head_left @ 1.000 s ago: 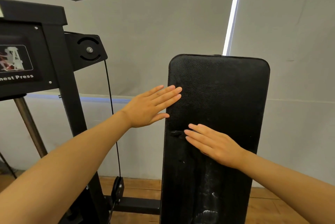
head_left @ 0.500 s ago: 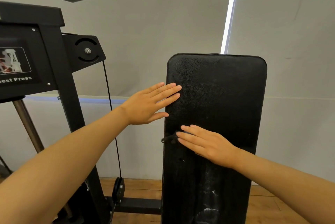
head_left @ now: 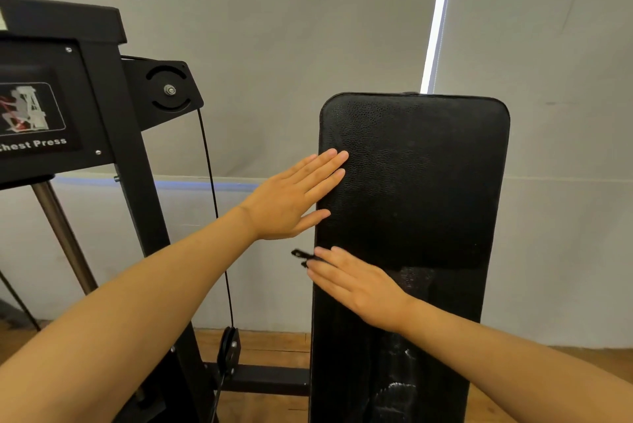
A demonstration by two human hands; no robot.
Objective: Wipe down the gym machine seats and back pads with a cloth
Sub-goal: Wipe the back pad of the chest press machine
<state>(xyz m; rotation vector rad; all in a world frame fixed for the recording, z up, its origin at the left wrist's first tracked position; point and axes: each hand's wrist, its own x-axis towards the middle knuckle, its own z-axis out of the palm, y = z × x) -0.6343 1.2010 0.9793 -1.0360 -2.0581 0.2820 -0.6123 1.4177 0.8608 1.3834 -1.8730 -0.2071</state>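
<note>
Grey wall (head_left: 308, 63) behind, and the black back pad (head_left: 421, 190) is standing upright mid-frame. Right hand (head_left: 359, 289) is lying flat on it, fingers straight, tips at its left edge touching a small dark scrap (head_left: 301, 256), can't tell what. Left hand (head_left: 294, 196) is resting flat higher up, fingers spread, beside the chest press frame (head_left: 102, 107).

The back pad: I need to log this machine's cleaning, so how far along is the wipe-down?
Done: hard to say; the back pad shows pale streaks low down, so that part may be damp or still dirty. In hand: the right hand lies flat on the pad's left edge over a small dark cloth, while the left hand rests flat on the edge above. Left: the top looks dry, and the seat is out of view.
</note>
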